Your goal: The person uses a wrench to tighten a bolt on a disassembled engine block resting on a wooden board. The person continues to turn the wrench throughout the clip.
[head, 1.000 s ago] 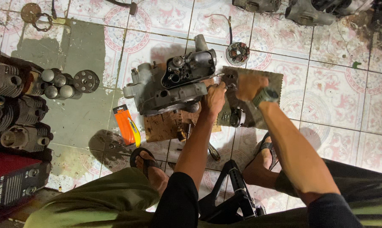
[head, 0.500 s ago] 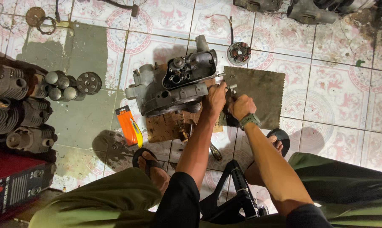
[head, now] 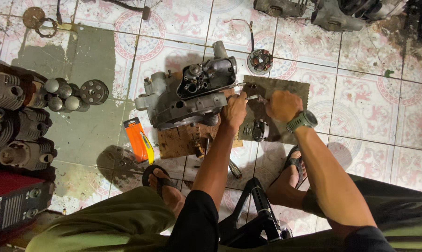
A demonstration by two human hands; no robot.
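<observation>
Closest to you, your knees in olive trousers frame a black stool point(head: 253, 219), and your sandalled feet rest on the patterned tile floor point(head: 369, 102), the left foot point(head: 162, 179) beside an orange utility knife point(head: 137, 139). Both your forearms reach forward from there. Your left hand point(head: 233, 111) is pressed against the right end of the grey engine casing point(head: 185, 95), fingers curled closed on its edge and around the near end of a thin metal tool point(head: 254, 97). Your right hand point(head: 282, 105), a watch on its wrist, is closed in a fist around the other end of that same tool, just to the right of the casing; what the tool's tip meets is hidden between your hands. The casing lies tilted on a stained wooden board point(head: 180, 140), its open, dark side facing up. Under your right hand a dirty cloth mat point(head: 290, 86) carries a few small dark parts point(head: 257, 130). Beyond the mat a round stator with a wire point(head: 260, 61) sits on the tiles. Off to your left stand a gear cluster point(head: 73, 93) and finned cylinders point(head: 15, 121), with a red machine case point(head: 10, 200) nearer you. Farthest away, more engine parts point(head: 332, 11) line the top edge
</observation>
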